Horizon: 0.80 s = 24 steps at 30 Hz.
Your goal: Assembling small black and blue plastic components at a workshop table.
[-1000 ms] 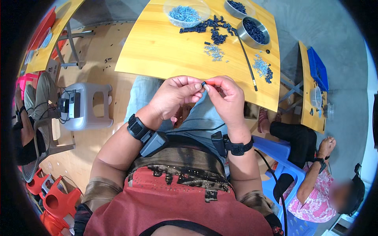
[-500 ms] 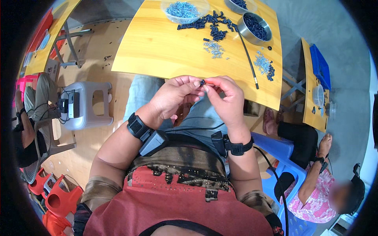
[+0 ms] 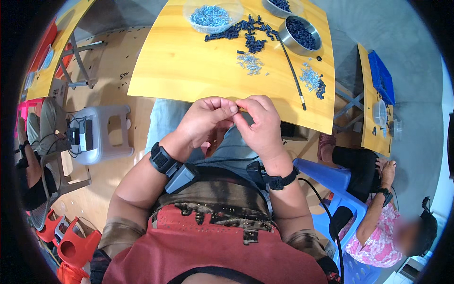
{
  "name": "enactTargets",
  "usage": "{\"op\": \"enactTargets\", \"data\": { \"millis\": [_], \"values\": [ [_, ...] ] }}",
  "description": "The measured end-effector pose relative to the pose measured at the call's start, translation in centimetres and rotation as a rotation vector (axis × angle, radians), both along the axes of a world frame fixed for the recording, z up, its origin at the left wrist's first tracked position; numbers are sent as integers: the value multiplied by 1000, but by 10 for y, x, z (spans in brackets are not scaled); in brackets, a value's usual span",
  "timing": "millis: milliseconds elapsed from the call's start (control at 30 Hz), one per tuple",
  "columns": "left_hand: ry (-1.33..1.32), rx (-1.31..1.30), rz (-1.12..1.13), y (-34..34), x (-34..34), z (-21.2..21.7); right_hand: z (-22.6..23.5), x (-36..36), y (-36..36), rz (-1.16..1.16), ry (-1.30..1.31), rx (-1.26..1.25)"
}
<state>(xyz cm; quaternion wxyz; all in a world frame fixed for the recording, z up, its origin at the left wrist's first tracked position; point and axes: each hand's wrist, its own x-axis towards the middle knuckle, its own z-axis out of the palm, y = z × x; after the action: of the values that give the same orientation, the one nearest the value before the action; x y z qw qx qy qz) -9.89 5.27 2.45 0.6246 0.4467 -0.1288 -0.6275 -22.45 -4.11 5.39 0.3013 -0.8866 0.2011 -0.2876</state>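
Note:
In front of the table's near edge, above my lap, the fingertips of both hands meet. My left hand (image 3: 204, 117) is closed in a pinch of thumb and forefinger. Against it, my right hand (image 3: 261, 124) also pinches, its thumb and forefinger touching the left fingertips. Whatever lies between them is covered by the fingers. On the yellow table (image 3: 182, 71) beyond are a heap of short black tubes (image 3: 255, 46), a pile of small clear-silvery pieces (image 3: 249, 63), and a second such pile (image 3: 310, 78) with black tubes (image 3: 321, 90) beside it.
A clear bowl of silvery pieces (image 3: 210, 17) and a metal bowl of black tubes (image 3: 301, 35) stand farther back. A thin black rod (image 3: 292, 71) lies to the right. A grey stool (image 3: 101, 137) is at left; a seated person (image 3: 378, 232) is at right.
A small black tubular piece showed between my fingertips earlier; the fingers now cover it. My hands have shifted slightly left and nearer in the picture, while the whole scene has shifted too.

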Motion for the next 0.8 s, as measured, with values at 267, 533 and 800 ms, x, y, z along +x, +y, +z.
{"op": "enactTargets", "data": {
  "millis": [267, 533, 800],
  "values": [
    [29, 58, 1, -3, 10, -7, 3, -9, -54, -135, 67, 181],
    [81, 54, 9, -7, 18, 1, -20, 6, -112, -117, 56, -61],
    [79, 87, -23, -9, 22, 1, -28, 11, -119, -61, 133, -91]
  ]
}}
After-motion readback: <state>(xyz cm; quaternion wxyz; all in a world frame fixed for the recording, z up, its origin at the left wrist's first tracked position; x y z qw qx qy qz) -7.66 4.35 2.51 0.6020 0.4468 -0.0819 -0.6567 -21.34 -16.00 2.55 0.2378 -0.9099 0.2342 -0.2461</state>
